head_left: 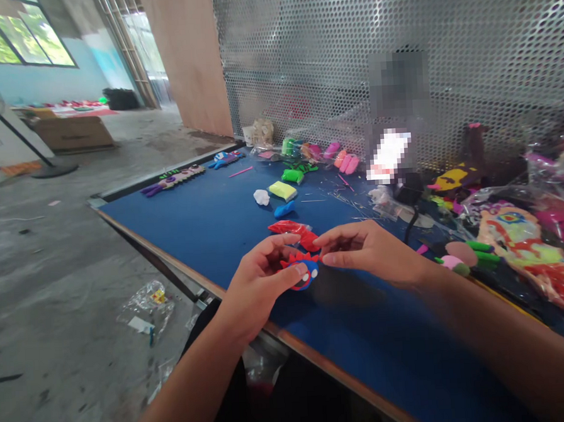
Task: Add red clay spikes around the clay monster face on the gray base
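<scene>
A small blue and red clay figure (308, 274) with white eyes and a row of red spikes is held just above the table near its front edge. My left hand (262, 281) grips it, thumb across its front and fingers behind. At the figure's upper right edge, my right hand (360, 251) has thumb and index finger curled close in a pinch; whatever sits between those tips is too small to make out. Just behind both hands lies a packet of red clay (298, 231). Beyond it are a blue clay lump (284, 209), a yellow clay block (283, 190) and a white lump (261, 197).
Thin wires (352, 204) lie scattered beyond my right hand. A lit phone (387, 158), partly pixelated, stands near the perforated metal panel (302, 52). Bagged clay pieces and a colourful clay figure (515, 236) crowd the right side. Finished-looking clay strips (174, 179) rest along the far left edge.
</scene>
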The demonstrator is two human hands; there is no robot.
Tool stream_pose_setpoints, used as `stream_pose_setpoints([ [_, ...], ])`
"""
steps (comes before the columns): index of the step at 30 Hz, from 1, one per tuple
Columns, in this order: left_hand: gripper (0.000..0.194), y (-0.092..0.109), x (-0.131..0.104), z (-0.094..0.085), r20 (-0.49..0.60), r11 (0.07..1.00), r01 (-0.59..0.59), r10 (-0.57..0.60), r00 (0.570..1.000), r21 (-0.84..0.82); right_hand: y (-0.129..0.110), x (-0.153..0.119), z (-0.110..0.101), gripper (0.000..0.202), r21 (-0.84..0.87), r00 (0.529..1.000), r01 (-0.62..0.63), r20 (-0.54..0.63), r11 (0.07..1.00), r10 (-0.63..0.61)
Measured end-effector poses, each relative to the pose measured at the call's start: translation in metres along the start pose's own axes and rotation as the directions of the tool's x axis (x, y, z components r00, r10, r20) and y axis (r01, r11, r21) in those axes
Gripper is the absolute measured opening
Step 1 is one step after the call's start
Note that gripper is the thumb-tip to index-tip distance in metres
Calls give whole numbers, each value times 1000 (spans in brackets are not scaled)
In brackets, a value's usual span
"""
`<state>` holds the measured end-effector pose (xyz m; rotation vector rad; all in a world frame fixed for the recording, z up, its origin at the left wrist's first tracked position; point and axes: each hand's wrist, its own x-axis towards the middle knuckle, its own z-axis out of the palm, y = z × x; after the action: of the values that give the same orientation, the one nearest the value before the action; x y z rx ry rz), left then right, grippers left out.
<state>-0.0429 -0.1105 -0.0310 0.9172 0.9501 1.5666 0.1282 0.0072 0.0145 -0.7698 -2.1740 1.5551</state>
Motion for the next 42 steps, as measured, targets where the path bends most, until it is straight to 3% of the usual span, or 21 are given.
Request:
stream_pose_setpoints([
  [14, 34, 0, 0, 0, -11, 1000, 6, -6, 1000, 7, 2, 0, 7, 30, 30, 999, 41, 15, 999, -41],
  [28, 35, 1, -1, 1, -40, 999, 20, -19, 999, 26, 1, -2, 10, 28, -116, 995, 100, 2, 988, -100],
  [35, 34, 2, 0, 1, -39, 999, 31, -30, 999, 15, 1, -1, 8, 29, 70, 997, 77, 20, 995, -79],
  [42, 34, 2, -1, 2, -51, 999, 27, -25, 998, 34, 4, -1, 16, 33, 15, 996, 87, -19, 996, -86],
])
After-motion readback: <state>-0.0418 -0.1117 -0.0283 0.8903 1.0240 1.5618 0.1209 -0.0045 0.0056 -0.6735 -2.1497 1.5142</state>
